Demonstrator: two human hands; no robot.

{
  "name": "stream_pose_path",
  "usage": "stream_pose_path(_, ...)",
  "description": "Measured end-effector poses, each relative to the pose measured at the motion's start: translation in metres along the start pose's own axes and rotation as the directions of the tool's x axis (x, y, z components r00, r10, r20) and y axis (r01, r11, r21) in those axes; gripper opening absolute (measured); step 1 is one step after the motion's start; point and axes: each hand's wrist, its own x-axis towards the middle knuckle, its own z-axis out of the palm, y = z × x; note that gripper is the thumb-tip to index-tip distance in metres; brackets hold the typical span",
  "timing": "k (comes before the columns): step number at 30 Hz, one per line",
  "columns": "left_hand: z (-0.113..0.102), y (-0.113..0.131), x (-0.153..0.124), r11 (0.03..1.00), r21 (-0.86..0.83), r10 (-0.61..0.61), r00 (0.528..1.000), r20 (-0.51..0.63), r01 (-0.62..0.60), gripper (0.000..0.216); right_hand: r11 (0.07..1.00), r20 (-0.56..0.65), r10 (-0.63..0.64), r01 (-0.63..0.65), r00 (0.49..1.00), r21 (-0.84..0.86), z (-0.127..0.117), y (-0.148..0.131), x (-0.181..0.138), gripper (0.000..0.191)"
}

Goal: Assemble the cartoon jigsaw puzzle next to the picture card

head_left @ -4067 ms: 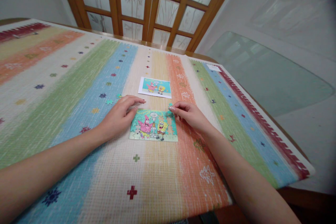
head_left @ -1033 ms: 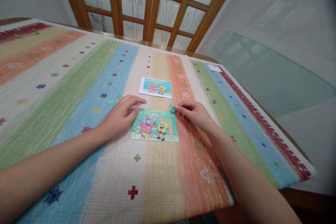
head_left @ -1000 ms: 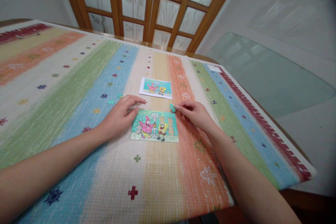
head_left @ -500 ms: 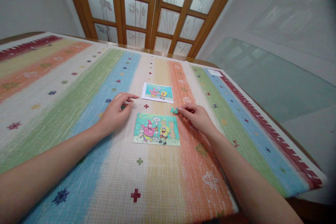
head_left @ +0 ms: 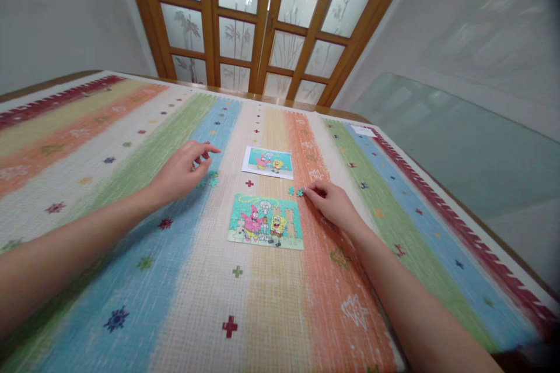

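A partly assembled jigsaw puzzle (head_left: 251, 224) with cartoon figures lies flat on the striped tablecloth, with gaps in its upper right and left parts. Just beyond its upper right corner, my right hand (head_left: 330, 201) pinches a small turquoise puzzle piece (head_left: 300, 192) between thumb and fingertip. Another loose piece (head_left: 291, 191) lies beside it on the cloth. My left hand (head_left: 186, 169) hovers to the left of the puzzle, fingers apart and holding nothing. Several loose turquoise pieces (head_left: 213, 179) rest near its thumb, some partly hidden by the hand.
Beyond the puzzle lies a white-edged picture card (head_left: 270, 162) printed with the same cartoon scene. A striped tablecloth (head_left: 210, 315) covers the table. A small white label (head_left: 363, 130) is near the far right edge. Wood-framed glass doors (head_left: 266, 23) stand behind the table.
My left hand has moved left, away from the card, uncovering the loose pieces near its thumb. My right hand stays near the puzzle's upper right corner. The view has tilted up slightly.
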Motion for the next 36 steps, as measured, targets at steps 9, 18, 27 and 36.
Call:
stream_pose_path(9,-0.012,-0.041,-0.028,0.994,0.083,0.057,0.988,0.141,-0.069,0.031,1.0,0.021,0.01,-0.009,1.0,-0.022,0.001,0.006,0.002,0.031)
stream_pose_path(18,-0.005,-0.036,-0.027,0.983,0.139,0.096,0.978,0.184,-0.123,0.034,0.999,0.012,0.021,-0.021,1.0,-0.033,0.002,0.006,0.001,0.031)
stream_pose_path(27,0.012,-0.035,-0.002,0.984,0.169,0.023,0.974,0.226,-0.063,0.034,0.999,0.022,0.03,-0.029,0.999,-0.035,0.002,0.004,0.001,0.03)
stream_pose_path(36,0.016,-0.052,0.013,0.982,0.133,0.09,0.945,0.315,-0.137,0.042,1.0,0.007,0.0,0.0,1.0,-0.014,0.001,0.002,-0.001,0.026)
